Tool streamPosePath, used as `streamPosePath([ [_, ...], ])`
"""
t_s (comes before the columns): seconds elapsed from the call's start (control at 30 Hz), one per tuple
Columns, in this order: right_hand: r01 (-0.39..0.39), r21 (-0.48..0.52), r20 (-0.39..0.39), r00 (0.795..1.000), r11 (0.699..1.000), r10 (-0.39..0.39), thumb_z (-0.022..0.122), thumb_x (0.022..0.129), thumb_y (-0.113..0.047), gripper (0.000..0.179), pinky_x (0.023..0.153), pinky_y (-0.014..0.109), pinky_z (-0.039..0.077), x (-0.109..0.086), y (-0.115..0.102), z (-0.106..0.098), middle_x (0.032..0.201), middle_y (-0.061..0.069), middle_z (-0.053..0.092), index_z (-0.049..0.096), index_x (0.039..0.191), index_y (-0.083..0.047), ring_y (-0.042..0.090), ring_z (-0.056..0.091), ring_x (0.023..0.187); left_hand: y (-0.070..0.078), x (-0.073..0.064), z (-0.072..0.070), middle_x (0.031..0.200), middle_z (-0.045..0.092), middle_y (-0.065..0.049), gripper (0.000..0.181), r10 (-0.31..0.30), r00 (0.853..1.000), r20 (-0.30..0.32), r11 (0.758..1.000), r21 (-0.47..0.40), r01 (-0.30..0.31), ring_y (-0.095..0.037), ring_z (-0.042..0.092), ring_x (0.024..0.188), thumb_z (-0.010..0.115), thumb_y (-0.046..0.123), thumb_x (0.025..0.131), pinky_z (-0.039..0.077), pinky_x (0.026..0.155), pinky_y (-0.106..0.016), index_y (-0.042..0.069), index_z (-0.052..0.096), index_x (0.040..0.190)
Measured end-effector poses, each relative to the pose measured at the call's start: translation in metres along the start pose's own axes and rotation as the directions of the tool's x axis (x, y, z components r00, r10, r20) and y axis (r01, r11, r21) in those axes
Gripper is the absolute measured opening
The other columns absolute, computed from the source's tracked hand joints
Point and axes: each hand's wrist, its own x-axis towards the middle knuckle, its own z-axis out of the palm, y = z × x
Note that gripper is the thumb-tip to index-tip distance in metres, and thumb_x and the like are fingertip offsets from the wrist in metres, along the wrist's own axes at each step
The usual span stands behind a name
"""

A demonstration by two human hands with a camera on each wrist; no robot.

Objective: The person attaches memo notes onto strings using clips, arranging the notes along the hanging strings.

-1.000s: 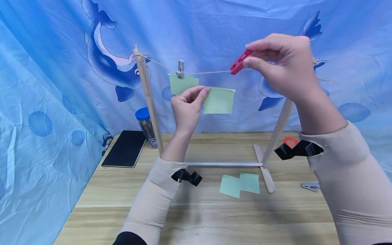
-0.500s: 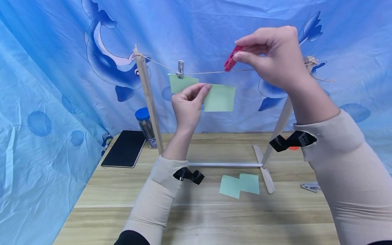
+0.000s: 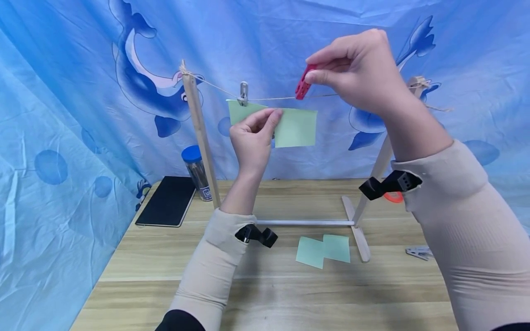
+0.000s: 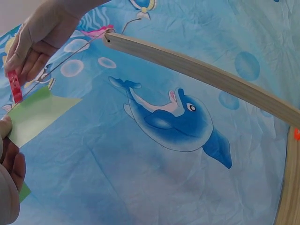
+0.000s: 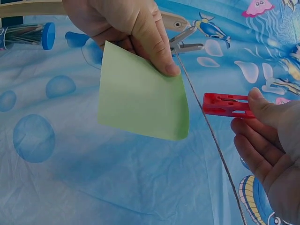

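Observation:
My left hand [image 3: 253, 138] pinches a green paper note [image 3: 296, 128] by its upper left corner, the sheet hanging just under the string [image 3: 273, 98]. Between thumb and fingers of my right hand [image 3: 360, 71] is a red clothespin [image 3: 304, 82], its tip right at the string above the note. The right wrist view shows the clothespin [image 5: 227, 105] pointing at the string, with the note [image 5: 143, 96] beside the line. A grey clothespin [image 3: 244, 93] holds another green note [image 3: 240, 110] on the string at left, partly hidden behind my left hand.
Wooden posts [image 3: 198, 128] carry the string, with a white bar [image 3: 306, 223] low between them. Two green notes [image 3: 310, 252] lie on the table [image 3: 290, 299]. Further off are a black notebook [image 3: 166, 201], a blue-lidded jar [image 3: 198, 170], a grey clothespin [image 3: 419, 252] and a red-orange object [image 3: 393, 197].
My right hand has moved left and slightly up, bringing the red clothespin along the string to above the note. My left hand has raised the note a little toward the string.

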Motion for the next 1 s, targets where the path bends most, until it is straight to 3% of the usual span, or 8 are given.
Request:
streamPosePath([
  [0.23,0.007,0.001,0.018,1.000,1.000,-0.007,0.078,0.088,-0.007,0.014,0.074,0.011,0.053,0.0039,-0.0034,0.0047,0.097,0.014,0.076,0.080,0.101,-0.002,-0.012,0.065,0.079,0.0014,0.0022,0.0019,0.069,0.070,-0.001,0.017,-0.007,1.000,-0.022,1.000,0.001,0.007,-0.013,0.053,0.056,0.084,0.018,0.086,0.043,0.050,-0.022,0.002,0.081,0.091],
  [0.73,-0.050,-0.026,0.075,0.996,0.998,0.052,0.077,0.089,-0.012,0.015,0.075,0.014,0.054,0.0002,-0.0065,0.0084,0.096,0.011,0.077,0.081,0.102,-0.004,0.001,0.071,0.083,0.0020,0.0001,0.0059,0.077,0.074,-0.007,0.019,-0.036,0.999,-0.017,0.999,-0.009,0.036,-0.013,0.059,0.062,0.083,0.018,0.086,0.049,0.054,-0.021,0.001,0.081,0.095],
  [1.0,-0.036,-0.008,0.078,0.996,0.999,0.037,0.079,0.088,-0.012,0.014,0.073,0.013,0.054,0.0007,-0.0074,0.0080,0.094,0.010,0.077,0.081,0.100,-0.005,-0.005,0.068,0.079,0.0024,0.0011,0.0075,0.076,0.073,-0.006,0.018,-0.019,1.000,-0.023,1.000,-0.009,0.019,-0.014,0.059,0.061,0.083,0.018,0.087,0.050,0.054,-0.022,0.001,0.081,0.095],
])
